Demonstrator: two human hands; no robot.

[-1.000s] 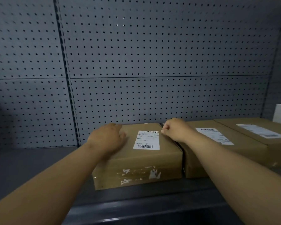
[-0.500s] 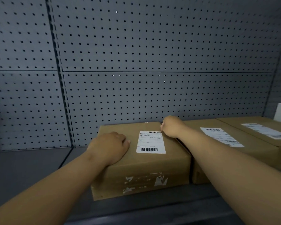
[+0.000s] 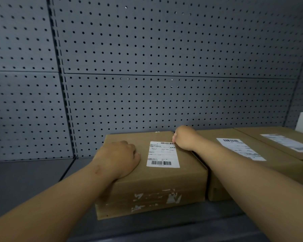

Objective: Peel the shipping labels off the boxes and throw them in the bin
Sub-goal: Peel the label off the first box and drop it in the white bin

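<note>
While the left hand rests with curled fingers on the box, holding nothing, the label lies flat mid-top. It is thin glued paper, so it will likely tear if yanked. A slow, low pull from a lifted corner should suit it. The right hand sits curled at the label's far right corner. Whether it pinches the paper, I cannot tell.

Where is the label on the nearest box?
In the head view, the label lies atop the nearest box, between the left hand and the right hand at its far corner.
</note>
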